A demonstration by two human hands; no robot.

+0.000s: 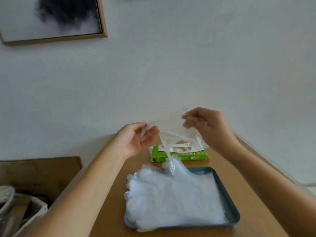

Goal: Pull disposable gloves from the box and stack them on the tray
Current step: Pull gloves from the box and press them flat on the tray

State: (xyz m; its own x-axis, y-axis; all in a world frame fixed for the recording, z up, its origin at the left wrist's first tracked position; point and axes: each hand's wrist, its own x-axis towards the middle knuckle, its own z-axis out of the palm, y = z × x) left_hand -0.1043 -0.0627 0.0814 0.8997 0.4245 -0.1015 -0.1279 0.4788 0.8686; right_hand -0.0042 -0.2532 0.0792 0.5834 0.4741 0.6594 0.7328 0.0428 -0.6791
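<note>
Head view showed the left hand (136,140) and right hand (207,127) at mid-frame, each pinching a clear glove (172,130) stretched above the green box (179,155). It seemed best to keep it taut, lift its trailing end clear, then lay it flat on the stack (171,199) in the tray (230,202), lower centre.

Tray (227,199) mostly under gloves (171,199)

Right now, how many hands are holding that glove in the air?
2: the left hand holds one edge of the glove, the right hand pinches the other, above the green box.
</note>
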